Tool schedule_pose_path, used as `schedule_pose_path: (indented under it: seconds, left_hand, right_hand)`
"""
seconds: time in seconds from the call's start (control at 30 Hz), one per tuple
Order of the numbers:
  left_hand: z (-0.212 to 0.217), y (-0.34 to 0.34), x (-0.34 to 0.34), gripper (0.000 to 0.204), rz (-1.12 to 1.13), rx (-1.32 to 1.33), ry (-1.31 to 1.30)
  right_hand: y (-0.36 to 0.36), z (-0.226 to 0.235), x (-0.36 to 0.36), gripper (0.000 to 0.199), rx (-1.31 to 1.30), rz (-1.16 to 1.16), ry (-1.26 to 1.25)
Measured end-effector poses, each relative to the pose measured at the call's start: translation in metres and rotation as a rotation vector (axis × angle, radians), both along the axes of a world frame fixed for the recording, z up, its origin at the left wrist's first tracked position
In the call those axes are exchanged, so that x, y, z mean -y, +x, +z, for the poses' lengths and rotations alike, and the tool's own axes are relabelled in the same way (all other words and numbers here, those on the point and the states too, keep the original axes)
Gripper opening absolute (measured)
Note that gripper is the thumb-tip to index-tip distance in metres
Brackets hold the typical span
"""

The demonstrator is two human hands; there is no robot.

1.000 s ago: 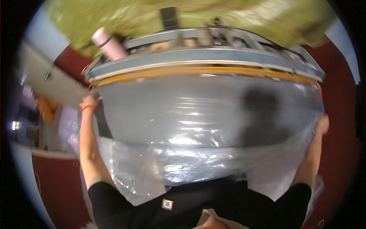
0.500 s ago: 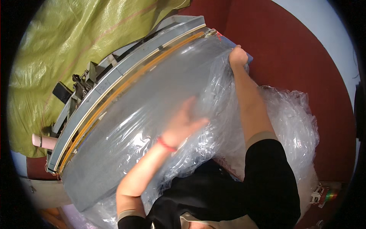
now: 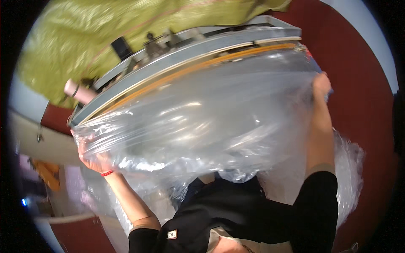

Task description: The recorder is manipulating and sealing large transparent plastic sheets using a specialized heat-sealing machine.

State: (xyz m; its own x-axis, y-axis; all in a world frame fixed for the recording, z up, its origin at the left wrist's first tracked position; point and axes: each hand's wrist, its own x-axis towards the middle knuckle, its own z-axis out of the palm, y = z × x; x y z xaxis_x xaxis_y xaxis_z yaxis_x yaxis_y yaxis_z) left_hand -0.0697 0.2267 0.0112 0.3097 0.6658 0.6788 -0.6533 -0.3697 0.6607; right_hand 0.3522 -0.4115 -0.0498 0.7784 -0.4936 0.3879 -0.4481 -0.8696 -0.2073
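A large sheet of clear plastic film (image 3: 202, 122) is stretched across a grey table (image 3: 236, 40) with an orange strip along its edge. My left hand (image 3: 93, 158), with a red band on the wrist, grips the film's left edge near the table's left corner. My right hand (image 3: 321, 83) holds the film's right edge up at the table's right corner. More crumpled film (image 3: 348, 168) hangs down by my right arm and over my lap.
A pink cylinder (image 3: 78, 90) lies at the table's far left end. A yellow-green cloth (image 3: 84, 38) covers the area behind the table, with a black block (image 3: 121, 47) and small metal parts on the far side. Red floor (image 3: 363, 84) lies to the right.
My left hand has moved from the middle of the film out to its left edge and taken hold there. The film now lies spread wider across the table. The view has swung.
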Motion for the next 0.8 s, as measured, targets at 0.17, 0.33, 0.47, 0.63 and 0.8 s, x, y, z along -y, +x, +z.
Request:
schedule_pose_path:
  seconds: [0.17, 0.33, 0.47, 0.63, 0.8]
  left_hand:
    - [-0.012, -0.032, 0.077, 0.098, -0.771, 0.102, -0.857]
    - [-0.037, -0.059, 0.164, 0.044, -0.747, -0.482, -0.902]
    - [0.02, -0.054, 0.089, 0.012, -0.939, -0.042, -0.726]
    - [0.026, -0.047, 0.031, 0.006, 0.25, -0.391, -0.395]
    - [-0.069, -0.079, -0.003, 0.012, 0.539, -1.148, 0.232]
  right_hand:
    - [-0.009, 0.0, -0.003, 0.031, 0.044, 0.001, -0.056]
    - [0.01, -0.017, -0.008, 0.028, -0.012, 0.036, -0.008]
    - [0.006, -0.012, 0.012, 0.03, -0.044, -0.012, -0.061]
    - [-0.001, -0.006, 0.003, 0.031, -0.04, 0.021, -0.059]
    - [0.007, -0.01, 0.005, 0.033, -0.08, 0.026, -0.066]
